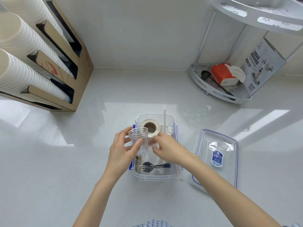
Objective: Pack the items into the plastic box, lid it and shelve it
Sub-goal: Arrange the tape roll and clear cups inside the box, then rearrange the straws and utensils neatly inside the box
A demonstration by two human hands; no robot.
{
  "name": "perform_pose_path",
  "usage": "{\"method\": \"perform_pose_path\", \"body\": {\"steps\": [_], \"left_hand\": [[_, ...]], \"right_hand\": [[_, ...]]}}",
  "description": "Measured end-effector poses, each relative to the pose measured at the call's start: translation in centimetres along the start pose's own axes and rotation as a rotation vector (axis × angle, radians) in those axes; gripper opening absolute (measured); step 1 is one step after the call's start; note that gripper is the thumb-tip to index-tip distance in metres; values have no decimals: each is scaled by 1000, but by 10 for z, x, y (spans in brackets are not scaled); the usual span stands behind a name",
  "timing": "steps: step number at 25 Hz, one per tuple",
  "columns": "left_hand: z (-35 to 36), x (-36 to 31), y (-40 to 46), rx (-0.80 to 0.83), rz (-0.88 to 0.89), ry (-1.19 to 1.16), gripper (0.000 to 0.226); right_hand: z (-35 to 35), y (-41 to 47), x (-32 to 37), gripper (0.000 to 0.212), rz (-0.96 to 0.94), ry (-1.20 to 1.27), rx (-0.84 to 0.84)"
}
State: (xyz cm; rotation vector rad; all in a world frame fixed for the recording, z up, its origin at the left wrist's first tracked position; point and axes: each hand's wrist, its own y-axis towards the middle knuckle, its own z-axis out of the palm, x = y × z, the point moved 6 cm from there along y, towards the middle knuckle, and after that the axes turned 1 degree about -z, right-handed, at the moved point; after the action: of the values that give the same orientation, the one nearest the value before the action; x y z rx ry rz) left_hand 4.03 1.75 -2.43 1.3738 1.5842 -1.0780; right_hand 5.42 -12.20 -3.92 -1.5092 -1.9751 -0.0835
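You are holding a clear plastic jar [139,140] upright in your left hand [122,151], thumb and fingers curled round its wall, its open threaded mouth facing up; the jar is hovering over the near-left part of the plastic box [155,176], which is sitting open on the pale counter [65,161] in front of you. Your right hand [169,149] is reaching into the box just beside the jar, fingers bent downward over something white; whether it is actually gripping that piece, you cannot tell from this angle. Inside the box a roll of white tape [150,126] is lying at the far end with its brown core facing up; a black plastic fork and spoon in a clear wrapper [155,166] are lying across the near end; a thin white stick [164,119] is leaning up past the far rim. The lid [218,154], clear with a blue label, is resting on the counter just to the right of the box, apart from it. A white corner shelf [218,89] is standing at the far right, holding a red tissue pack [223,74]; a cardboard holder [68,66] of stacked paper cups is standing at the far left.
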Motion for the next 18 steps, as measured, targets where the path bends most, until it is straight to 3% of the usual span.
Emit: {"method": "perform_pose_path", "body": {"steps": [3,6,15,18], "left_hand": [[-3,-2,2,-21,1,26,49],[-5,-3,2,-33,-2,41,50],[-11,-20,11,-150,33,76,50],[1,-21,13,-40,74,228,52]], "right_hand": [[27,-13,8,36,-50,-4,284],[38,-15,7,29,-40,-2,303],[-16,-22,-28,13,110,465,-149],[-33,-24,-47,18,198,664,-379]]}}
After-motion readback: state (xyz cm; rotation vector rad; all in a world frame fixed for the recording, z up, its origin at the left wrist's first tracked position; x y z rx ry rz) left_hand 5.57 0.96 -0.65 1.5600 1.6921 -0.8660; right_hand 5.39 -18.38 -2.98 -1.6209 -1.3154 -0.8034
